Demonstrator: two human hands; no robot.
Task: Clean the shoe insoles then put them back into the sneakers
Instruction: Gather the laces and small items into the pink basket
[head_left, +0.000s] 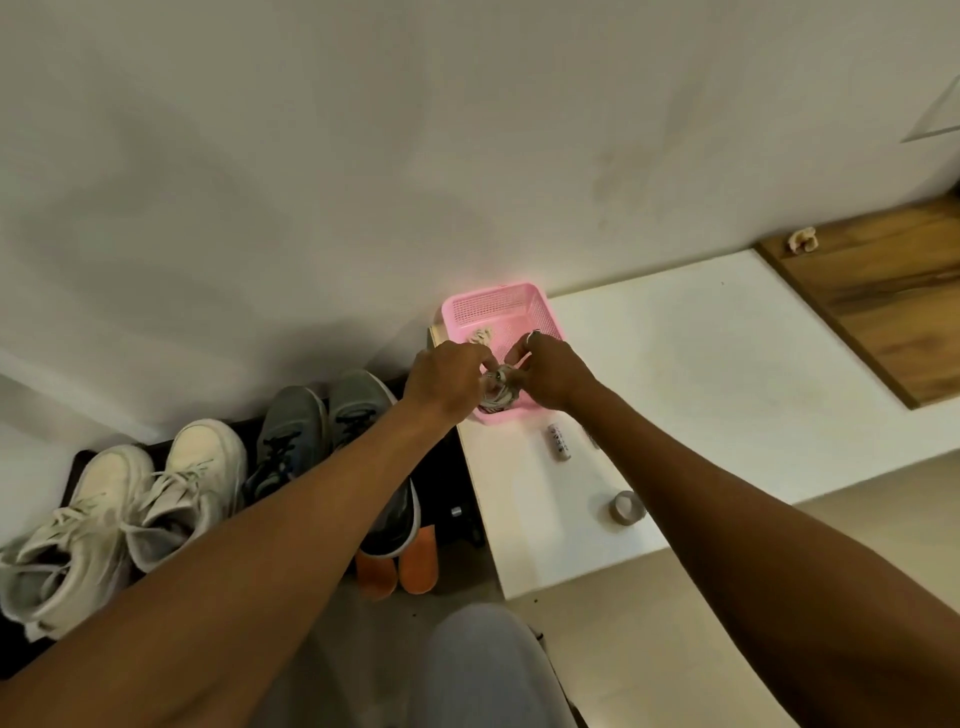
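Both my hands meet over a pink mesh basket (498, 306) on a white cabinet top. My left hand (447, 379) and my right hand (550, 371) pinch a small crumpled grey-white pack or cloth (497, 389) between their fingers, just above the basket's near end. A pair of white sneakers (119, 509) and a pair of grey sneakers (311, 431) stand on a dark rack at the left, toes to the wall. Two orange insoles (397, 569) lie below the grey pair, partly under a black shoe (392, 519). My left forearm hides part of the rack.
On the white cabinet top (701, 374) lie a small white tube (558, 441) and a grey tape roll (627, 508). Another crumpled scrap (482, 336) sits in the basket. A wooden panel (883, 296) lies at the far right. The wall rises behind.
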